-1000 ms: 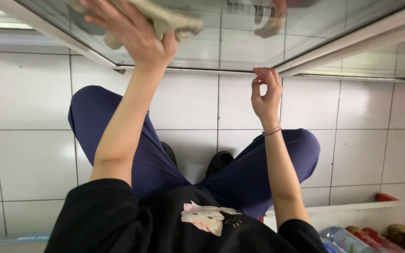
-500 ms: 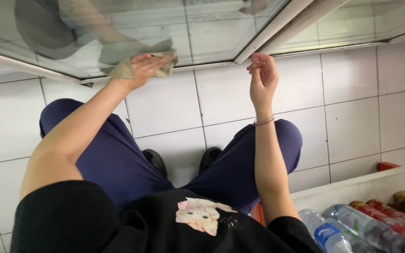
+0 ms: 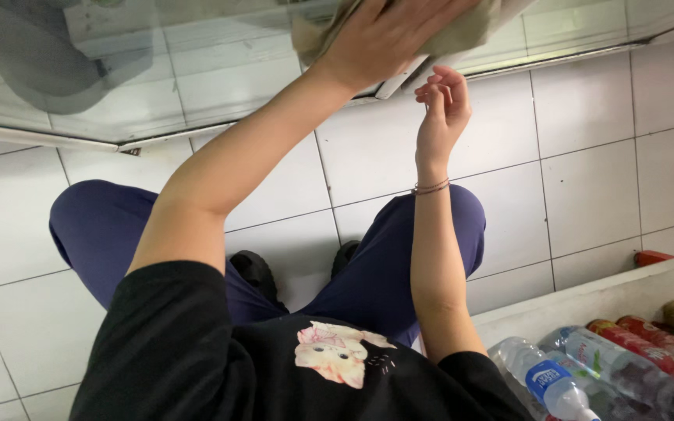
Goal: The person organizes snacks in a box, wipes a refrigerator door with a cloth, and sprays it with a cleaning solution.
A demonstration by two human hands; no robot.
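The left hand [image 3: 388,35] lies flat with fingers spread over a crumpled greenish-beige cloth [image 3: 470,27], pressing it against the glass door [image 3: 157,70] near that door's lower pale frame edge [image 3: 399,82]; the cloth bunches out on both sides of the palm and runs up past the top of the picture. Just beside it, to the right and a little lower, the right hand [image 3: 440,109] is raised with its fingers loosely curled and holds nothing, its fingertips close to the frame edge but whether they touch it cannot be told. A thin bracelet [image 3: 431,187] circles that wrist. The left forearm crosses in front of the glass and hides part of the frame. The pane reflects the white tiles and a dim dark shape at upper left. Below the arms are bent knees in dark blue trousers [image 3: 103,234], black shoes [image 3: 255,273] on the white tiled floor [image 3: 587,140], and a black shirt with a pale cartoon print [image 3: 337,355]. At lower right, a white crate [image 3: 587,300] holds plastic bottles [image 3: 548,378] lying side by side, some clear, some with red labels.
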